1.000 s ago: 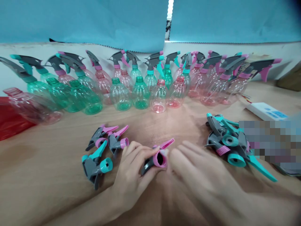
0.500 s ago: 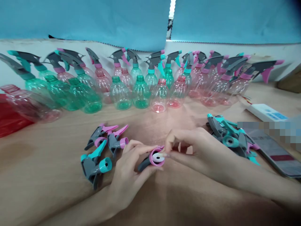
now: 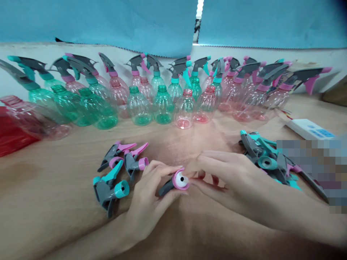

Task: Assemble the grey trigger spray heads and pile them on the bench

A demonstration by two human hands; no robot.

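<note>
My left hand (image 3: 149, 195) is closed around a trigger spray head (image 3: 166, 187) with a grey body and a pink collar, its open end turned towards me. Inside the collar sits a white disc (image 3: 179, 178) with a dark hole in the middle. At the collar's right rim, my right hand (image 3: 225, 173) holds on with thumb and forefinger; the fingertips are slightly blurred. Left of my hands lie two pink-trimmed spray heads (image 3: 135, 162) and a turquoise-trimmed one (image 3: 108, 191). More spray heads (image 3: 267, 159) are heaped on the right.
Green bottles (image 3: 162, 108) and pink bottles (image 3: 185, 110) stand across the back, several topped with spray heads. A red bag (image 3: 16, 133) lies at the left edge. A white device (image 3: 310, 129) sits on the right of the wooden table (image 3: 67, 159), near a blurred-out patch.
My right hand's fingertips have shifted off the white disc to the collar's rim. The disc now faces me more squarely and its hole shows fully. My left hand has barely moved.
</note>
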